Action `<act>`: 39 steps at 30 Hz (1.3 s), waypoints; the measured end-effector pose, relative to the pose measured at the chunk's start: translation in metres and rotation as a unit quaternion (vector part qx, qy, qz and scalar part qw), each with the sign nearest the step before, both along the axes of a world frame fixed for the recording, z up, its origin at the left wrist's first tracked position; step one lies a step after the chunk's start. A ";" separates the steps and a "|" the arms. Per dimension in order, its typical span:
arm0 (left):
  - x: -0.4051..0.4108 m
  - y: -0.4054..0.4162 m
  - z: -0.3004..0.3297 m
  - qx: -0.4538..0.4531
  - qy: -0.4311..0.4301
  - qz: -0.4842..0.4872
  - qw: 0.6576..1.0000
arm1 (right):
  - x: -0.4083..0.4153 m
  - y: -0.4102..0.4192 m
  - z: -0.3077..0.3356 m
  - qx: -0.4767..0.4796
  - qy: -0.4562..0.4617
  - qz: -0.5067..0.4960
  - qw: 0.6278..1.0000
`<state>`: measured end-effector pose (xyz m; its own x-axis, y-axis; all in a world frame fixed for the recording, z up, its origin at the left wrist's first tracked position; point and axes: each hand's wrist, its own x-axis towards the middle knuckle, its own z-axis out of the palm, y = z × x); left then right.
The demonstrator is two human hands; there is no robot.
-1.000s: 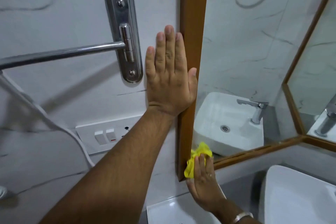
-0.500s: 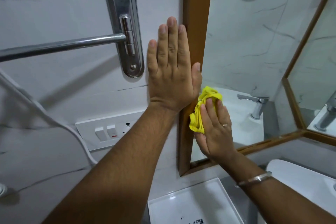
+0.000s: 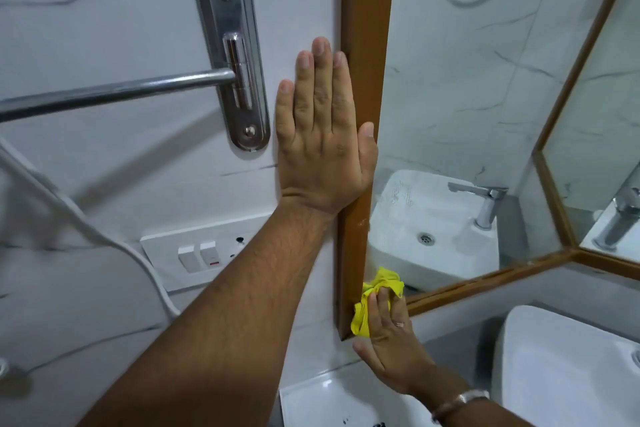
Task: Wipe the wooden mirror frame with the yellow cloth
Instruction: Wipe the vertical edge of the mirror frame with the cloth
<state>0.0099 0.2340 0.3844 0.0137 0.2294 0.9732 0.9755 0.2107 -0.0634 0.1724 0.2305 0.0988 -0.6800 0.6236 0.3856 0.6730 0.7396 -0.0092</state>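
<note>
Cloth (image 3: 375,302), yellow and bunched, sat pressed against the lower left corner of the frame (image 3: 367,45), pinned there under the fingers of our right hand (image 3: 391,347), which curled down over it with the thumb hanging free below the corner. Our left hand (image 3: 322,135) lay flat and spread on the wall (image 3: 104,28), fingers straight and close together, its thumb edge against the wood beside the rail bracket (image 3: 232,52). To do this stroke well, we judged, the cloth needed steady pressure along the inner edge where wood meets mirror (image 3: 467,80), a fresh fold turned outward, and a clean turn at the corner so the bottom strip got the same care as the upright. The bracing hand would have to shift off the wood for that stretch to be wiped. We could not see the top of the frame, cut off above, nor the far right end of the bottom strip. How much of the cloth lay under the palm was hidden, and any dust on the wood was too fine to make out; a pale fleck showed on the upright below our left wrist
</note>
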 end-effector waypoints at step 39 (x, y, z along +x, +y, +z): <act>-0.008 -0.008 -0.003 0.020 0.019 -0.056 0.998 | -0.022 0.055 0.327 0.291 0.249 0.089 0.919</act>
<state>0.0018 0.2256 0.3814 0.0739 0.1853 0.9799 0.9901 0.1038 -0.0943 0.1508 0.2854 0.4255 -0.3993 0.1086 0.9104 0.5601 0.8150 0.1484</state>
